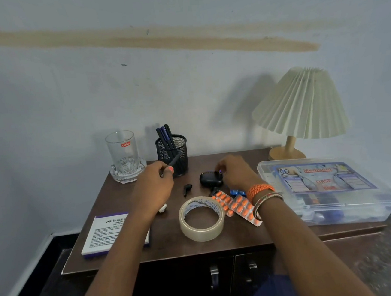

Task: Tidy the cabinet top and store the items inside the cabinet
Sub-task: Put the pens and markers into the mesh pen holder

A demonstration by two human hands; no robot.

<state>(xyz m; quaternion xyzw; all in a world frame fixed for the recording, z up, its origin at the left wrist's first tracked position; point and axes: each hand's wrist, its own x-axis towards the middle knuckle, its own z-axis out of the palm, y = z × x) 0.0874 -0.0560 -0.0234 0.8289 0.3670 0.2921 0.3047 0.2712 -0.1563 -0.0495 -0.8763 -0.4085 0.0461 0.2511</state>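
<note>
While both arms reach over the dark wooden surface (pixel 138 255) of the cabinet, the left hand (pixel 153 184) has its fingers (pixel 168 170) pinched around a dark pen (pixel 174 161), whose tip points up toward the black mesh pen holder (pixel 172 155) just behind it, where several more pens stand upright. The right hand (pixel 236 171) is bent over a black earbud case (pixel 211 179) with its fingertips at the case's back edge; they look curled, but whether they actually grip it cannot be told. A single black earbud (pixel 187 189) lies loose between the two hands, apart from the case. Nearer the front, a roll of clear tape (pixel 202 219) lies flat, and orange pill strips (pixel 238 206) lie just beside it, partly under the right wrist, which wears orange and beaded bangles. A white stamp pad box (pixel 102 234) rests at the front left, partly covered by the left forearm. At the back left, an empty glass (pixel 122 148) stands on a clear glass base. On the right, a clear plastic first aid box (pixel 326 189) overhangs the edge, with a pleated lamp (pixel 300 108) behind it against the wall. Below the top, the two cabinet doors (pixel 234 278) are closed, their metal handles side by side.
</note>
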